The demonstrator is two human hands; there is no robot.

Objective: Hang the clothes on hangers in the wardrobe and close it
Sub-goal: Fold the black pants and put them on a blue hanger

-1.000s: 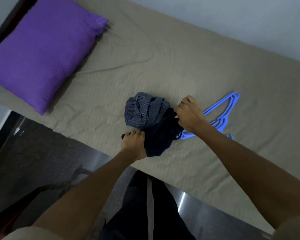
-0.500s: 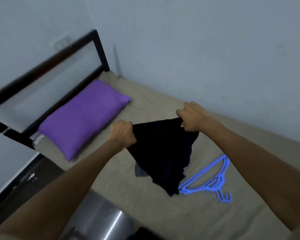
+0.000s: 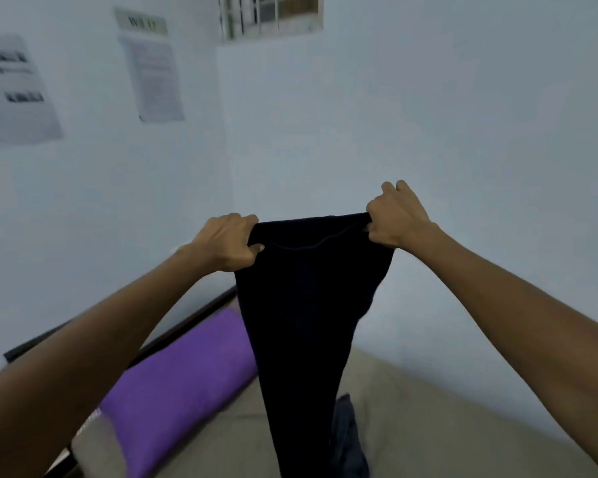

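- Dark garment (image 3: pixel 308 305), mid-frame, hangs above the bed (image 3: pixel 428 419), unhung.
- Left hand (image 3: pixel 227 241) and right hand (image 3: pixel 396 219) each pinch a top corner.
- Neither hanger nor wardrobe is in view; hanging and closing remain.

Two bare forearms reach in from the lower corners of the head view, uncovered from wrist to the frame edge; no sleeve shows on either. The left hand (image 3: pixel 227 241) and the right hand (image 3: pixel 396 219) wear no gloves, rings, watch or bands. Knuckles and tendons stand out on the backs of both hands. Motion blur softens the forearm outlines.
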